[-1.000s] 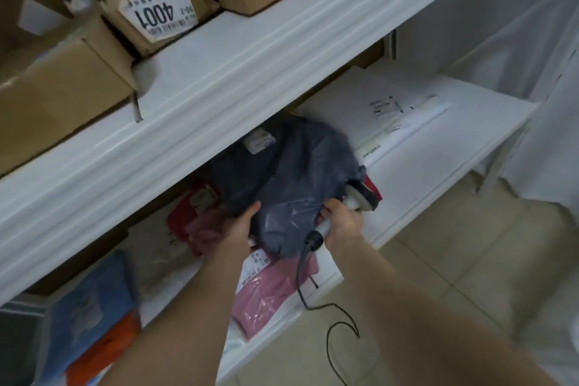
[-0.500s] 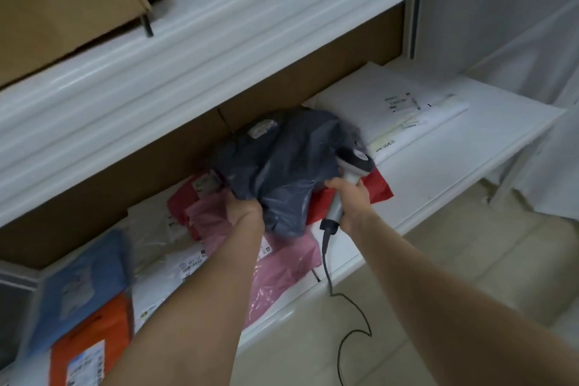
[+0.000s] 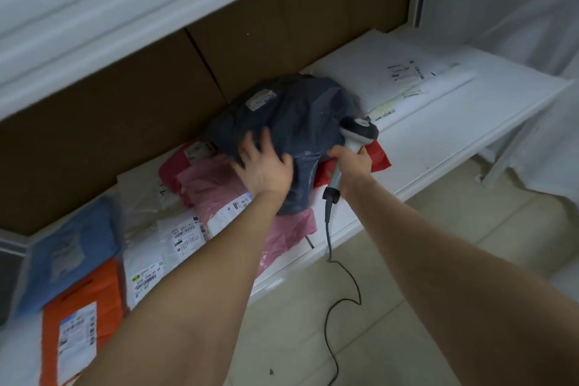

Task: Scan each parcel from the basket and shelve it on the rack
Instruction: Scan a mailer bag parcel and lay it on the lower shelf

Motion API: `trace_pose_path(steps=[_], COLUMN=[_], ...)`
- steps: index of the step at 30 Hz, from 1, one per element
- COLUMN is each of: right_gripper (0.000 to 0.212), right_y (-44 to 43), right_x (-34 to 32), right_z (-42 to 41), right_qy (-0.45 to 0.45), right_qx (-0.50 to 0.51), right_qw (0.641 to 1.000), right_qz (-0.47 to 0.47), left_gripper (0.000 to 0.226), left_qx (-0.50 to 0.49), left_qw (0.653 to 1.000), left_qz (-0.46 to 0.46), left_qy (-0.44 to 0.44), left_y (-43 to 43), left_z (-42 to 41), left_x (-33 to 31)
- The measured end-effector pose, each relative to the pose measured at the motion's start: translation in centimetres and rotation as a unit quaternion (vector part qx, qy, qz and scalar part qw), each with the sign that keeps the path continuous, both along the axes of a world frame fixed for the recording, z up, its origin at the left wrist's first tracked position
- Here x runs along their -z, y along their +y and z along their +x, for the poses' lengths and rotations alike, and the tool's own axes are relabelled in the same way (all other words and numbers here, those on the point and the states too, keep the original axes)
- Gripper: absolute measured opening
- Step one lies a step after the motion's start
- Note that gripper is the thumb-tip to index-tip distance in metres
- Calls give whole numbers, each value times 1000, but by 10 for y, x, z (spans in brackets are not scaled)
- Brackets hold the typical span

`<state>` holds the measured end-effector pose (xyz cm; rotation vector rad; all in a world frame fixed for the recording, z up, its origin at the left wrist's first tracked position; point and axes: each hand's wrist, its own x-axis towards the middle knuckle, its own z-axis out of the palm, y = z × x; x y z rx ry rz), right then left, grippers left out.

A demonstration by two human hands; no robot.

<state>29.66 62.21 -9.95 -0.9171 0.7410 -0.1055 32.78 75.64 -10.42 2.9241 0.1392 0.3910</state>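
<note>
A dark grey plastic parcel (image 3: 297,113) lies on the white rack shelf (image 3: 438,141), on top of a pink parcel (image 3: 216,185) and a red parcel (image 3: 376,160). My left hand (image 3: 263,163) rests on the grey parcel's near edge with its fingers spread and straight. Just to the right, my right hand (image 3: 352,166) grips the handle of a grey barcode scanner (image 3: 357,131), whose head sits against the parcel's right side. The scanner's black cable (image 3: 332,301) hangs down to the floor.
More parcels lie along the shelf: white ones (image 3: 156,247), a blue one (image 3: 72,247) and an orange one (image 3: 81,316) at the left, flat white mailers (image 3: 394,72) at the right. Brown cardboard (image 3: 282,25) backs the shelf. The upper shelf's edge (image 3: 125,16) overhangs. Tiled floor lies below.
My left hand has let go of the grey parcel and now lies flat on it with fingers spread. The parcel has settled further back on the shelf. The view has tilted down.
</note>
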Motion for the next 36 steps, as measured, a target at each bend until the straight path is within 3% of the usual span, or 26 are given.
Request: trace_pose_path(steps=[2,4,8,14,18,21,24,27,33,36], right_gripper=[29,25,18,21,15,19,24,24,21,27], right_y=[2,3,0,1,-2,-6,-10,-12,-20,-30], right_x=[-2,-3,1,8,4,0,-5,-7,-18,-33], right_z=[0,2,4,6,2,-1,-4,-8,-21,-35], right_qy=[-6,-8,4,28,44,41,43,52,54,51], right_qx=[-1,-4,-15,-51,-79,-77,-78,-87,-82,-74], right_qw=[1000,1000,1000,997,994,995,995,994,995,996], right_qz=[7,15,4,-47,-56,-48,-48,-49,-35,-26], left_gripper=[82,97,104,76,93,105,92,81,89,96], left_qx=[113,167,116,59,24,68,149,122,92,97], left_qw=[992,975,946,958,943,951,945,930,915,930], left_qz=[39,79,169,205,180,167,184,183,182,159], left_qy=[36,127,249,193,280,249,225,293,347,316], left_y=[-9,-12,0,-3,-5,-9,-13,-16,-22,-37], left_z=[-2,-4,-6,-3,-4,-6,-10,-9,-7,-13], left_x=[2,8,23,9,2,1,0,-5,-24,-41])
